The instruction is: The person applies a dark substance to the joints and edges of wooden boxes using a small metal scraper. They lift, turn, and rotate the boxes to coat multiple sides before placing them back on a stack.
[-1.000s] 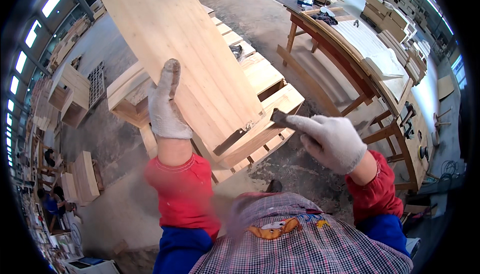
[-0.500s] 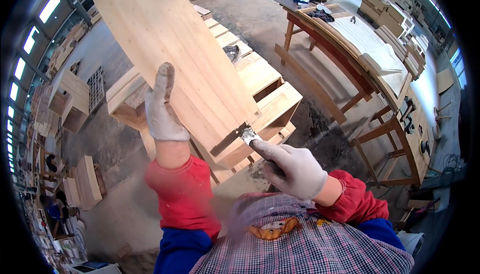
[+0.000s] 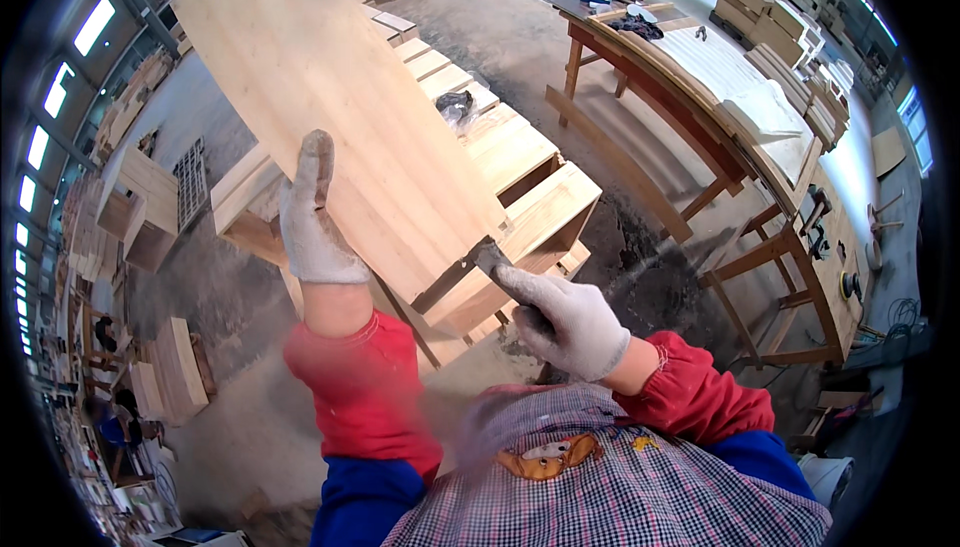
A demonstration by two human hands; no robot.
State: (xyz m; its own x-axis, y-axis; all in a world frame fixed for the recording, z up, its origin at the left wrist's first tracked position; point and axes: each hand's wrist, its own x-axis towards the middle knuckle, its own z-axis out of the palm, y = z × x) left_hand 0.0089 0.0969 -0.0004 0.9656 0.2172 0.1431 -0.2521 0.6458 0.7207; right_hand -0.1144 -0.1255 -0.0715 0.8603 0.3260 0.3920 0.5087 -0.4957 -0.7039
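A long pale wooden box (image 3: 350, 117) is tilted up in front of me, its broad face toward me and its near end low. My left hand (image 3: 318, 232), in a whitish work glove, grips the box's left edge, with the thumb lying on the face. In my right hand (image 3: 580, 329), also gloved, is a putty knife (image 3: 487, 254), its handle mostly hidden by the fingers. The index finger stretches along the knife, and its dark blade touches the box's near right corner.
Beneath and behind the box stand more open wooden boxes (image 3: 540, 209) in a row, with a crumpled plastic bag (image 3: 455, 107) on them. A long workbench (image 3: 680, 107) runs along the right. Box-like wooden pieces (image 3: 180, 372) lie on the floor at left.
White paste that showed on the blade is now barely visible there. The knife and right hand have shifted slightly left. The box has moved a little left in view, still in my left hand.
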